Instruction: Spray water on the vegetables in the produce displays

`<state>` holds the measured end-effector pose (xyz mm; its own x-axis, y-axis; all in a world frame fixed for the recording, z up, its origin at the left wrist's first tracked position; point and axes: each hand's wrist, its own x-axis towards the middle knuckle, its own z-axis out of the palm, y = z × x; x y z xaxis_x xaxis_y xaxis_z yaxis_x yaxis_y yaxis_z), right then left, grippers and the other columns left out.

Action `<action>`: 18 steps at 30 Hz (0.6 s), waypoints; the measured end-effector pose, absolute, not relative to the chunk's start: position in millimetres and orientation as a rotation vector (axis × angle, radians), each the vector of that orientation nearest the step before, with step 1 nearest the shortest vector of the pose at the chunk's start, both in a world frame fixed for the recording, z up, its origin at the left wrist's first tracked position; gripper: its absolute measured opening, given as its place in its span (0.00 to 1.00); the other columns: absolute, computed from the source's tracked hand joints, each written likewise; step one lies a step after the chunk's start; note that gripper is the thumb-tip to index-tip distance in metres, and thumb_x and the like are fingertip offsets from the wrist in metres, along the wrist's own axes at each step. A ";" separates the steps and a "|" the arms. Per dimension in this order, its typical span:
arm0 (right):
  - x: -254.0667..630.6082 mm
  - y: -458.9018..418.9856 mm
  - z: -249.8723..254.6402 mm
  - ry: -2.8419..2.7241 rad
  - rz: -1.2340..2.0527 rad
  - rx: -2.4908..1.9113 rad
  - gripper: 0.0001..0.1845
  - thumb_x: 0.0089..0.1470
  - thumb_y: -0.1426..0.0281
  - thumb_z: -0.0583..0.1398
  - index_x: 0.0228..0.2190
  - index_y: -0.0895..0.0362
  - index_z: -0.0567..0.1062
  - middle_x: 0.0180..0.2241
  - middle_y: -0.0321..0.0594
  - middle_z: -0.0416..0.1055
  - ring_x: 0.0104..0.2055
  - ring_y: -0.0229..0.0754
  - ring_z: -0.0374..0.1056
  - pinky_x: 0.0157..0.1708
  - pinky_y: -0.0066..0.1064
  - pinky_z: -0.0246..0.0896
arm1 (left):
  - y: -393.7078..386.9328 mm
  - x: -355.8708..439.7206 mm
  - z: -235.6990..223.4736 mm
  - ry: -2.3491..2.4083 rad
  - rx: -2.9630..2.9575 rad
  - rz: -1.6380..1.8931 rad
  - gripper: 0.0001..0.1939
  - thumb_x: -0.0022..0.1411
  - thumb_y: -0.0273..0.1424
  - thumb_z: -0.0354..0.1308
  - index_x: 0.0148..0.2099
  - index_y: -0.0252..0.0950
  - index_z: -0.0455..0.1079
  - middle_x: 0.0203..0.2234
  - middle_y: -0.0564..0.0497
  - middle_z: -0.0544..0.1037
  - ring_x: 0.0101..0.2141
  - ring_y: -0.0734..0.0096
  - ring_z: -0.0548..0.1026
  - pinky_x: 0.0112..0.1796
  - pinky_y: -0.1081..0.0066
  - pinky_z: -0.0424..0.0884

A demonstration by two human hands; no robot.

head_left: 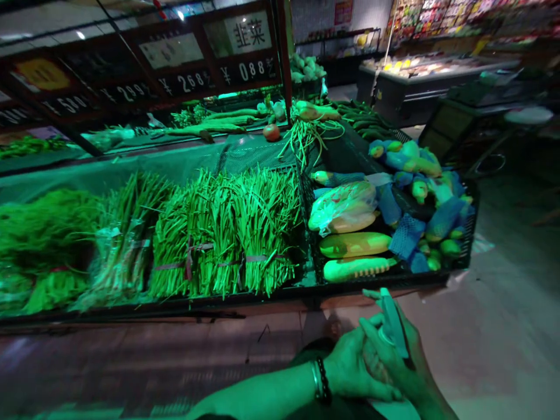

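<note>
the person's left hand point(350, 367), with a dark bead bracelet and a thin metal bangle point(321, 380) at the wrist, lies over the right hand point(400, 359) low in the view, just in front of the produce stand. the right hand's grip is closed around a slim pale-blue flat object point(392, 324), which sticks up and away from the fingers toward the stand; what it is cannot be told. the left hand's fingers curl against the right hand, touching it, and whether they also clasp the object cannot be told.

just beyond the hands, a black plastic mesh crate point(468, 233) holds long pale-green and yellow gourds point(355, 244), a bagged vegetable in clear plastic point(343, 207) and several fruits in blue foam net sleeves point(444, 219). to the left, on the dark worktop point(245, 300), stand tied bundles of green chive-like stalks point(227, 233), side by side. farther back lie loose long beans point(308, 135) and a red tomato point(271, 132). dark price boards with digits point(249, 71) hang above. green light tints everything.
</note>
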<state>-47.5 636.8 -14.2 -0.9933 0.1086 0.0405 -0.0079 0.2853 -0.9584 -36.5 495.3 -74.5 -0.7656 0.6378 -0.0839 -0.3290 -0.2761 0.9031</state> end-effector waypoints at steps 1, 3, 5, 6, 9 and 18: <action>-58.2 644.8 -12.1 -2.478 1.782 -0.049 0.33 0.60 0.54 0.71 0.64 0.48 0.79 0.55 0.49 0.85 0.56 0.63 0.83 0.55 0.53 0.85 | 502.3 -49.5 -69.3 1.376 0.417 2.122 0.73 0.26 0.37 0.92 0.75 0.44 0.65 0.58 0.42 0.85 0.64 0.37 0.81 0.71 0.37 0.72; -79.4 659.0 -8.8 -2.544 1.713 0.034 0.34 0.64 0.53 0.69 0.68 0.47 0.76 0.62 0.50 0.81 0.64 0.62 0.79 0.64 0.57 0.79 | 515.6 -74.3 -56.0 1.274 0.455 2.247 0.68 0.28 0.33 0.92 0.73 0.42 0.68 0.57 0.39 0.85 0.61 0.38 0.83 0.68 0.40 0.75; -101.5 669.0 -5.9 -2.583 1.649 0.069 0.37 0.66 0.51 0.68 0.70 0.49 0.73 0.68 0.55 0.76 0.69 0.65 0.75 0.68 0.61 0.75 | 526.7 -97.0 -41.9 1.068 0.469 2.367 0.62 0.31 0.31 0.91 0.69 0.42 0.71 0.53 0.40 0.85 0.55 0.44 0.86 0.62 0.48 0.81; -113.1 672.0 -4.0 -2.593 1.636 0.080 0.39 0.66 0.51 0.68 0.71 0.50 0.71 0.70 0.57 0.74 0.71 0.67 0.73 0.68 0.63 0.73 | 530.9 -107.4 -35.6 0.964 0.463 2.404 0.59 0.33 0.31 0.90 0.68 0.42 0.72 0.52 0.42 0.85 0.53 0.47 0.86 0.61 0.51 0.81; -148.4 672.9 4.1 -2.617 1.673 0.199 0.40 0.67 0.52 0.68 0.73 0.50 0.68 0.72 0.57 0.71 0.73 0.67 0.70 0.69 0.64 0.72 | 536.1 -133.6 -22.9 0.942 0.418 2.474 0.58 0.36 0.30 0.89 0.69 0.43 0.71 0.55 0.44 0.84 0.57 0.50 0.84 0.61 0.54 0.80; -216.2 647.6 36.3 -2.596 1.778 0.517 0.31 0.66 0.54 0.69 0.66 0.48 0.74 0.59 0.51 0.80 0.43 0.55 0.83 0.40 0.47 0.85 | 514.2 -154.4 -34.0 2.019 0.099 2.269 0.68 0.31 0.30 0.88 0.74 0.41 0.63 0.69 0.41 0.79 0.67 0.39 0.77 0.74 0.43 0.68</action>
